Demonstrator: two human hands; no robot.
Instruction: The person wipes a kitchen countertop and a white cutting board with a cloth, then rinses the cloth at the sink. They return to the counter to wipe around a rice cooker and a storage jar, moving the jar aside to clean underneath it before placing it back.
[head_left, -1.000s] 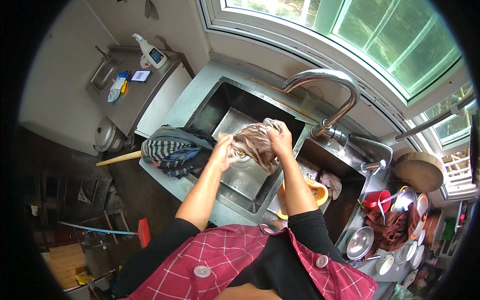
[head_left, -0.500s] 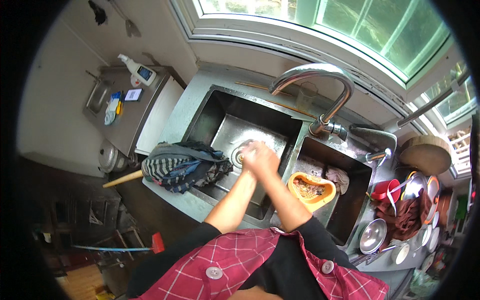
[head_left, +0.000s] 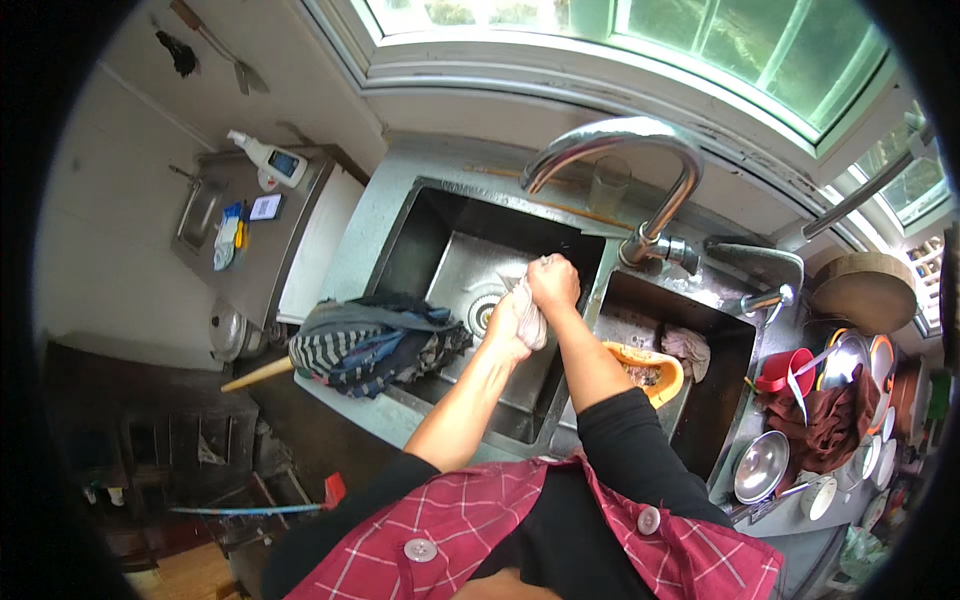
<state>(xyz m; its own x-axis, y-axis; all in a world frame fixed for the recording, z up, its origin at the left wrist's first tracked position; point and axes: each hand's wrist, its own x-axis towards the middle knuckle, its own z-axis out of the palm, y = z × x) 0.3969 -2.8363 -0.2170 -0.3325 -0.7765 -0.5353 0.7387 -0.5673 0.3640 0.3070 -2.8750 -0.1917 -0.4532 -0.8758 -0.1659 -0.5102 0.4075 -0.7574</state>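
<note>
Both my hands are together over the large left sink basin (head_left: 455, 262), gripping a pale, bunched rag (head_left: 536, 322). My left hand (head_left: 508, 328) is closed round its lower part, fingers partly hidden. Just above and to the right, my right hand (head_left: 553, 284) makes a fist on the upper end. The rag looks twisted between them. Below them is the round metal drain strainer (head_left: 485, 314). The chrome faucet (head_left: 612, 135) arches over the basin's far side.
A rag mop (head_left: 375, 345) with a wooden handle lies across the basin's left front edge. The right basin holds a yellow-orange drain basket (head_left: 672, 382) with food scraps and another crumpled rag (head_left: 686, 350). A metal bowl (head_left: 762, 466) and red cup (head_left: 784, 371) stand farther right.
My hands were pressed together, blurred, over the drain. Now they have moved slightly right, my right hand farther up, and the pale rag shows between them. The view has shifted a little.
</note>
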